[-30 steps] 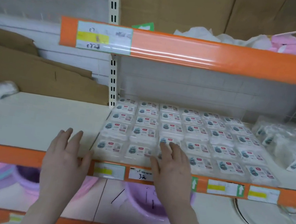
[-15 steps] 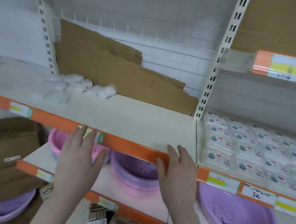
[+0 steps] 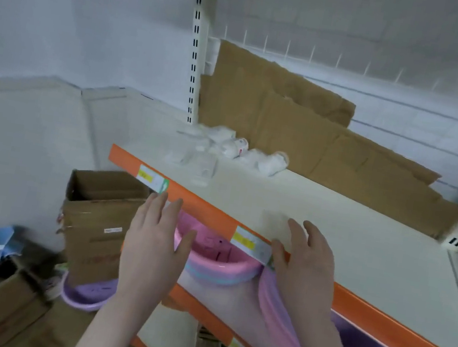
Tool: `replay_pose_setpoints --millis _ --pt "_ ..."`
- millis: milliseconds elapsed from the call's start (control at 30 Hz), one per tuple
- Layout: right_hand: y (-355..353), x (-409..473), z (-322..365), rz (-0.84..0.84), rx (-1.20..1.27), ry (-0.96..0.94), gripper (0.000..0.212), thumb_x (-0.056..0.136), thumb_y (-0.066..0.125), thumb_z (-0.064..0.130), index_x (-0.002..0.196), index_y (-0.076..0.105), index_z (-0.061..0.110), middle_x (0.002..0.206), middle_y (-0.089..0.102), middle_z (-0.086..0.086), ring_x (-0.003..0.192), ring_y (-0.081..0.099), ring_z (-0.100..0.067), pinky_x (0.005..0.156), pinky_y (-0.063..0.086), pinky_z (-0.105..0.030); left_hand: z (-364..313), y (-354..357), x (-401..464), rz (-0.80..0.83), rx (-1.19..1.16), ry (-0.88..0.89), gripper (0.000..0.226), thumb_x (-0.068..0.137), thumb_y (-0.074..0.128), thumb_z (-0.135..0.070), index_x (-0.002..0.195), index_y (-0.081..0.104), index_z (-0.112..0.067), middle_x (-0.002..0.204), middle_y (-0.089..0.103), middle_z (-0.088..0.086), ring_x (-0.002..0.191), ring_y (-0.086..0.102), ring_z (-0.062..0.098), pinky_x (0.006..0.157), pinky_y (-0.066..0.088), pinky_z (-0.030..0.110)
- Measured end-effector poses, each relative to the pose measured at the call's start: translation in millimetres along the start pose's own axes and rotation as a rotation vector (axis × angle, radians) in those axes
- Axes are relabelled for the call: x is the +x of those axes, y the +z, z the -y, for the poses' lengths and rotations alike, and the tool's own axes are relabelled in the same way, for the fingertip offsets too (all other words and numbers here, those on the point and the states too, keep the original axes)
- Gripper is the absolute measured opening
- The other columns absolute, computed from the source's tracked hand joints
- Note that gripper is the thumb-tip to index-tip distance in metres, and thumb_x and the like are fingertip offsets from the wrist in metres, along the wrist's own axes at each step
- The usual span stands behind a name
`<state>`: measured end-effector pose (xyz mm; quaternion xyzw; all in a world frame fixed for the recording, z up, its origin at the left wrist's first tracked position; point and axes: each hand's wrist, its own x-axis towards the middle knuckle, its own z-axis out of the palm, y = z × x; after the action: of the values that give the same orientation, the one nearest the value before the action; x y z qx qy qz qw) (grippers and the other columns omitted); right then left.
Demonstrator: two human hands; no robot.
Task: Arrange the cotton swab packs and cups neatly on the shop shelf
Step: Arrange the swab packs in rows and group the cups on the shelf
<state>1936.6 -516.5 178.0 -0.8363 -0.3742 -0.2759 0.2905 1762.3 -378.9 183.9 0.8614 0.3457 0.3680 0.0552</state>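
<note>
Down left, open cardboard box (image 3: 101, 213), insides hidden; pink basins (image 3: 219, 264) nest under the shelf (image 3: 319, 217). Left hand (image 3: 154, 248) and right hand (image 3: 307, 268) flat, holding nothing.

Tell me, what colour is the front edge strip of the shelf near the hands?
Orange, on the front edge strip; the head view shows it.

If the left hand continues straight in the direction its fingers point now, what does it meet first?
Probably the orange front edge of the cream shelf: the open left hand has its fingertips just below it, near a yellow price label. Beyond lies the loose pile of white packs. Depth is unclear.
</note>
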Motion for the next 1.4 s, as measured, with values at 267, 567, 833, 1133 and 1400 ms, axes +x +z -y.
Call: replay_pose_setpoints --millis 267,567,833,1133,1400 --pt "85.0 85.5 21.6 0.072 0.013 -0.006 0.047 0.080 0.042 0.035 0.103 0.065 0.001 0.098 0.063 -0.023 0.089 0.063 -0.039 0.077 0.052 -0.041 51.5 45.5 90.6 0.023 0.043 -0.042 0.053 0.083 0.053 -0.038 0.117 0.060 0.000 0.125 0.056 0.024 0.117 0.052 0.043 0.096 0.043 0.053" --pt "143.0 135.6 59.1 0.219 0.075 -0.048 0.047 0.082 0.042 0.036 0.106 0.064 0.002 0.100 0.064 -0.021 0.093 0.063 -0.037 0.080 0.052 -0.041 101.6 72.5 152.3 0.114 0.058 -0.170 0.053 0.084 0.066 -0.028 0.129 0.054 -0.003 0.138 0.047 0.021 0.131 0.039 0.038 0.104 0.035 0.049" --pt "169.5 151.1 111.6 0.365 0.016 -0.047 0.051 0.080 0.042 0.043 0.101 0.066 0.004 0.091 0.065 -0.015 0.083 0.065 -0.032 0.072 0.055 -0.037 138.9 77.8 180.1 0.134 -0.019 -0.194 0.052 0.089 0.060 -0.036 0.128 0.054 -0.003 0.138 0.046 0.022 0.131 0.039 0.038 0.107 0.031 0.046" --pt "188.0 163.7 148.4 0.561 -0.188 0.098 0.069 0.082 0.055 0.058 0.123 0.046 0.003 0.114 0.050 -0.011 0.103 0.052 -0.027 0.086 0.044 -0.034 162.2 76.6 200.8 0.183 -0.116 -0.187 0.056 0.090 0.055 -0.037 0.140 0.043 -0.015 0.150 0.032 0.007 0.142 0.021 0.023 0.112 0.018 0.038" --pt "191.5 166.3 140.1 0.605 -0.158 0.214 0.059 0.086 0.049 0.055 0.120 0.042 0.007 0.115 0.048 -0.009 0.106 0.047 -0.024 0.091 0.036 -0.028 166.5 79.6 213.8 0.254 -0.179 -0.155 0.058 0.092 0.049 -0.041 0.144 0.034 -0.019 0.154 0.023 0.002 0.144 0.013 0.018 0.113 0.017 0.036"
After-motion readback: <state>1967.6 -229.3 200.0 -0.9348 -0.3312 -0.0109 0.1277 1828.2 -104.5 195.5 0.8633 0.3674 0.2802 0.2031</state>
